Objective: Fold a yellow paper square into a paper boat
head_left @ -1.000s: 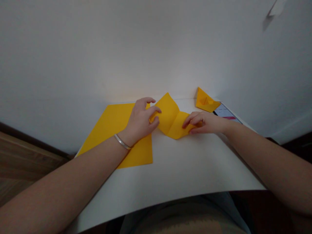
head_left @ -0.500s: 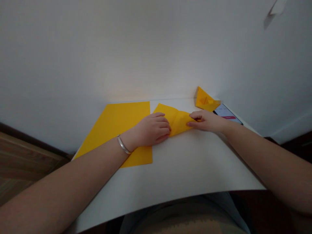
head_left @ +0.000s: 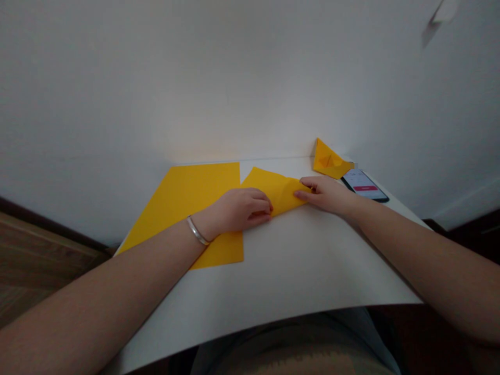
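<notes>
A folded piece of yellow paper [head_left: 279, 191] lies on the white table between my hands. My left hand [head_left: 250, 208], with a silver bangle at its wrist, has its fingers curled on the paper's near left edge. At the paper's right end, my right hand [head_left: 322, 192] pinches the tip between thumb and fingers. Beneath my left wrist is a large flat yellow sheet [head_left: 199, 187], partly covered by my forearm.
A folded yellow paper boat [head_left: 330, 162] stands at the back right by the wall. Beside it lies a phone [head_left: 363, 186] with its screen lit. The white table [head_left: 297, 265] meets the wall [head_left: 234, 78] behind; a wooden panel [head_left: 42, 265] is at the left.
My right hand has slid slightly left along the paper, showing more of the phone. The fingers of my left hand have drawn in to its near edge, and the paper lies flatter.
</notes>
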Available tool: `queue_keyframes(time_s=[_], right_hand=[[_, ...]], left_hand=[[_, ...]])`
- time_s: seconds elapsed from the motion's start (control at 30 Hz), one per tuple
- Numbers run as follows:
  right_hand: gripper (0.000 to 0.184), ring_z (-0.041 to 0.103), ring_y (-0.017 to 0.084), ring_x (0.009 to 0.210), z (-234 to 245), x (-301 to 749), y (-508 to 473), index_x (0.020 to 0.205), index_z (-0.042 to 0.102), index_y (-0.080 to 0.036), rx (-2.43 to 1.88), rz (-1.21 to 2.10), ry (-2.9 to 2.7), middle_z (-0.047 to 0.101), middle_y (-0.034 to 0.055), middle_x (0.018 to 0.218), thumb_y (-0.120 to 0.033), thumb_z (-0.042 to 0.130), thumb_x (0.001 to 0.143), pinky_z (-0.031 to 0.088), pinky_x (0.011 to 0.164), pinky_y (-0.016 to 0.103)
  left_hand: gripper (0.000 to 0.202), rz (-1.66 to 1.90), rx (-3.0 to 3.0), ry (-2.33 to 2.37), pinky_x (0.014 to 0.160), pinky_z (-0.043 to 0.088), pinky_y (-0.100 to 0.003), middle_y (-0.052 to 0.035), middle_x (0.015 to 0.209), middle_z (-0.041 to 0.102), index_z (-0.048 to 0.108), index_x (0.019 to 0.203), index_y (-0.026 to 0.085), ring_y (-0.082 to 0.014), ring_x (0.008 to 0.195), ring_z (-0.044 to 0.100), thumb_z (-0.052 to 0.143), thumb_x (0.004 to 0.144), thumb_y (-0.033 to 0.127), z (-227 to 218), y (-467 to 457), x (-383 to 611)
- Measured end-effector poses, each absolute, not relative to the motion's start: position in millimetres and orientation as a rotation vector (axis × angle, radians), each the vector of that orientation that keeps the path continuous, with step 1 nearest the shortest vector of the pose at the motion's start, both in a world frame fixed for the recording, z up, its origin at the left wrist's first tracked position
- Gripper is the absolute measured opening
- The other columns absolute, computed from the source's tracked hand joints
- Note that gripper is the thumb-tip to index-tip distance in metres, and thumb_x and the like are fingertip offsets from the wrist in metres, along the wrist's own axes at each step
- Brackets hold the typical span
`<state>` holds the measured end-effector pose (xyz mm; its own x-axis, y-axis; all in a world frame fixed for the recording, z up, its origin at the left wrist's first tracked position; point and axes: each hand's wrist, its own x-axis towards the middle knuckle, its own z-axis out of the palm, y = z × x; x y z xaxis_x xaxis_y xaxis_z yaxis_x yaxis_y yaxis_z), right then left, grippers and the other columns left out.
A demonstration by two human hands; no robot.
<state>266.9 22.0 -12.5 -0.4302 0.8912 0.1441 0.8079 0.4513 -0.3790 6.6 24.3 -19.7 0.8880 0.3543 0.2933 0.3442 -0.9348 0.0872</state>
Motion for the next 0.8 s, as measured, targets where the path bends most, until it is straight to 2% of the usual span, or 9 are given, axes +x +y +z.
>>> queue_keyframes(time_s=[0.27,0.4,0.5,0.67,0.8], right_hand=[[0.029,0.048,0.016,0.062,-18,258,25,0.075,0.058,-0.02,-1.636,0.215,-2.286,0.061,0.0032,0.072,-0.049,0.052,0.081,0.029,0.053,0.028],[0.03,0.052,0.016,0.063,-23,257,27,0.082,0.063,-0.021,-1.684,0.204,-2.247,0.065,0.0033,0.076,-0.05,0.058,0.077,0.031,0.053,0.028],[0.03,0.055,0.017,0.066,-24,257,26,0.091,0.065,-0.023,-1.702,0.204,-2.218,0.067,0.0035,0.081,-0.048,0.059,0.077,0.033,0.054,0.027],[0.028,0.056,0.017,0.066,-26,259,26,0.095,0.062,-0.022,-1.689,0.159,-2.209,0.067,0.0042,0.082,-0.043,0.059,0.078,0.035,0.055,0.028],[0.015,0.058,0.017,0.072,-26,260,26,0.089,0.065,-0.02,-1.486,0.176,-2.266,0.068,0.0043,0.085,-0.025,0.055,0.08,0.04,0.063,0.027]], left_hand=[[0.021,0.473,2.962,0.685,0.073,0.049,-0.023,-0.0044,0.091,0.068,0.067,0.087,0.019,-0.0142,0.082,0.064,0.049,0.091,0.029,-17,20,12],[0.019,0.508,2.898,0.812,0.071,0.049,-0.026,-0.0047,0.09,0.068,0.063,0.1,0.018,-0.0156,0.08,0.063,0.052,0.089,0.027,-17,17,17],[0.029,0.534,2.915,0.781,0.078,0.051,-0.029,-0.0087,0.101,0.066,0.06,0.115,0.015,-0.0172,0.088,0.062,0.051,0.089,0.026,-19,17,21],[0.029,0.559,2.966,0.637,0.088,0.05,-0.032,-0.0111,0.108,0.065,0.068,0.107,0.014,-0.0187,0.097,0.06,0.046,0.093,0.027,-23,22,22],[0.029,0.588,2.924,0.64,0.093,0.049,-0.035,-0.0112,0.113,0.066,0.068,0.108,0.014,-0.0195,0.103,0.061,0.046,0.093,0.027,-25,24,21]])
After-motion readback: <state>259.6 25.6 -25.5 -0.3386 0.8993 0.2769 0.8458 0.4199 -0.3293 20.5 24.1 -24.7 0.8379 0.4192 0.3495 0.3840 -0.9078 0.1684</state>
